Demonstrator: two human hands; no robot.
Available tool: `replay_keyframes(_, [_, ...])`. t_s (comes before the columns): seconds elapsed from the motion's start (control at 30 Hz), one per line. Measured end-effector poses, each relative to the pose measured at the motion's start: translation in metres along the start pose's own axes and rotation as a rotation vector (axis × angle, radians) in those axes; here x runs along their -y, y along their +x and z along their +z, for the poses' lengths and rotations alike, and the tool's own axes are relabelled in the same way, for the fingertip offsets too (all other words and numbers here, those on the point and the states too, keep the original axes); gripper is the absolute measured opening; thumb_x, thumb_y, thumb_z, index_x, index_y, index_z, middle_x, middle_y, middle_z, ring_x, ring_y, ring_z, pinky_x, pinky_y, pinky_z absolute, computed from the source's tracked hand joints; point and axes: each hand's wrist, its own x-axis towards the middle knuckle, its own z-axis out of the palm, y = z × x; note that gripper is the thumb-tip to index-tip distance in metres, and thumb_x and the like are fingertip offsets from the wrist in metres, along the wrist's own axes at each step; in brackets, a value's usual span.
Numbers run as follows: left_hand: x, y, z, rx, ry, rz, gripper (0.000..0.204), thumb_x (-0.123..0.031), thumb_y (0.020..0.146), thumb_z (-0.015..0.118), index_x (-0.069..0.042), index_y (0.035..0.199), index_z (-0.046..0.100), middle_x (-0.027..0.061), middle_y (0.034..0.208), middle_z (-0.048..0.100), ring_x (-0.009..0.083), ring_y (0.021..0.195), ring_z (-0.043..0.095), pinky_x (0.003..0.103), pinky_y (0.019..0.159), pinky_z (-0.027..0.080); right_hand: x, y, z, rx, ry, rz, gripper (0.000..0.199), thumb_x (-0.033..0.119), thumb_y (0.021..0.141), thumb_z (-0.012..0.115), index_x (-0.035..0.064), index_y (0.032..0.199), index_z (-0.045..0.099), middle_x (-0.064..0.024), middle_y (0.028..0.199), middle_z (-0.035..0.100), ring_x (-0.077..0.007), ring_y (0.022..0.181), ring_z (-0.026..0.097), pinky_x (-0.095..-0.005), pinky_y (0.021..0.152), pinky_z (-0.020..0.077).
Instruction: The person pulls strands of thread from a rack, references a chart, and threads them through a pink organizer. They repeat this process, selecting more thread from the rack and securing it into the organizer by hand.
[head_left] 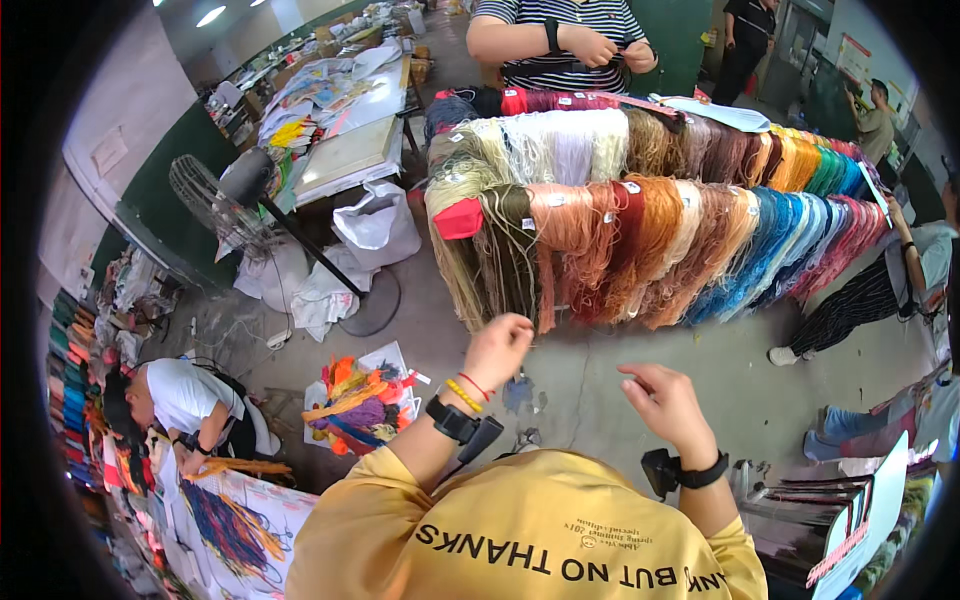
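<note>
My left hand (500, 345) is closed at the lower ends of the dark olive yarn skeins (510, 235), which hang at the left end of a long rack. Its fingertips overlap the hanging strands, and what they hold, if anything, is hidden. A red tag (458, 219) sits on the skeins above it. Held out in the air to the right, my right hand (668, 402) has thumb and forefinger apart and nothing between them. Nearest to it hang the orange-brown skeins (640, 250), farther off and not touched. Both wrists wear black straps with small devices.
Across the rack, a person's hands (605, 50) meet at small threads. To the left stand a fan (245, 180), a white sack (378, 225) and a pile of coloured yarn (355, 405). Another person (195, 400) bends over a table at lower left. Cards and skeins (860, 520) hang at lower right.
</note>
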Motion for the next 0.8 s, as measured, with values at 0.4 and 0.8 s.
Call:
replay_keyframes(0.4, [0.037,0.088,-0.009,-0.325,-0.339,-0.179,0.037,-0.014,0.076,0.06,-0.003,0.109,0.049,0.0101,0.099,0.051,0.015,0.068,0.054,0.027,0.063,0.045,0.034,0.121,0.05,0.226,0.189,-0.04,0.021,0.014,0.079,0.057,0.0027,0.096,0.058,-0.0104,0.067,0.055,-0.0156,0.054,0.049,-0.0283,0.053,0.0426])
replay_keyframes(0.8, [0.019,0.088,-0.088,-0.618,-0.184,0.067,0.01,-0.004,0.077,0.058,-0.002,0.086,0.054,0.003,0.078,0.049,0.0081,0.059,0.048,0.021,0.055,0.041,0.039,0.156,0.087,0.342,0.257,-0.159,0.02,0.014,0.078,0.057,0.0032,0.095,0.059,-0.0122,0.069,0.057,-0.0161,0.054,0.052,-0.0288,0.054,0.0435])
